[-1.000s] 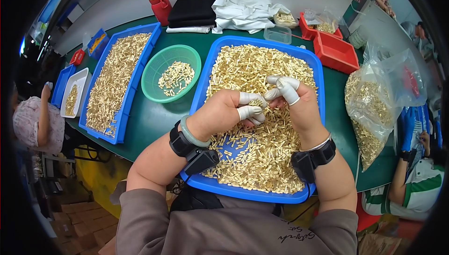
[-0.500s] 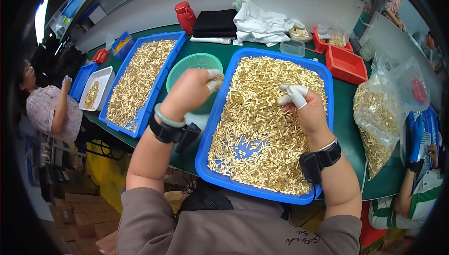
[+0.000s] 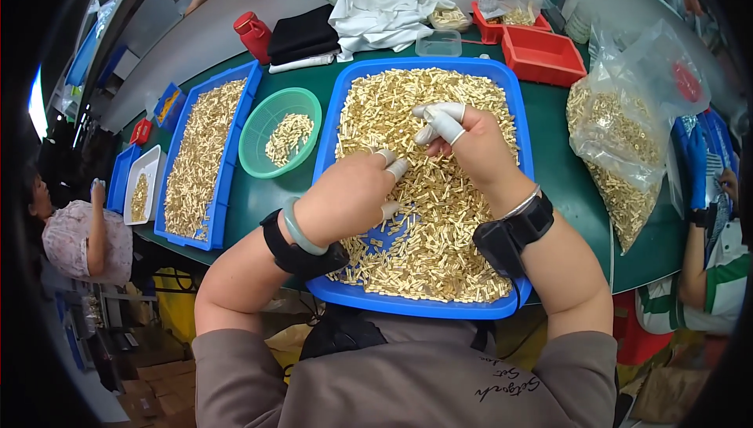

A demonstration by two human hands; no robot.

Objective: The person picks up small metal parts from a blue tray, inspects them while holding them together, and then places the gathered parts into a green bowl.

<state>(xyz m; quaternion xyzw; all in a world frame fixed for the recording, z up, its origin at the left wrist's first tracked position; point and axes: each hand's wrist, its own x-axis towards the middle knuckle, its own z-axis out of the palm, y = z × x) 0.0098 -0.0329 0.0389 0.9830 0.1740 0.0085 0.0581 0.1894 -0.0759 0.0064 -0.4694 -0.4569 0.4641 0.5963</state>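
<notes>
Lying beneath both hands (image 3: 351, 193) (image 3: 480, 149), gold-coloured pieces (image 3: 443, 240), left loosely spread, right curled, any hold unclear

Black cloth (image 3: 304, 34) between red flask (image 3: 253, 38) and white cloth (image 3: 370, 18)

Black cursive lettering (image 3: 510, 387) on front of grey-brown shirt (image 3: 408, 385), right of middle; stacked in short lines, slanting up toward right, lowest line largest, topmost too blurred to read.
</notes>
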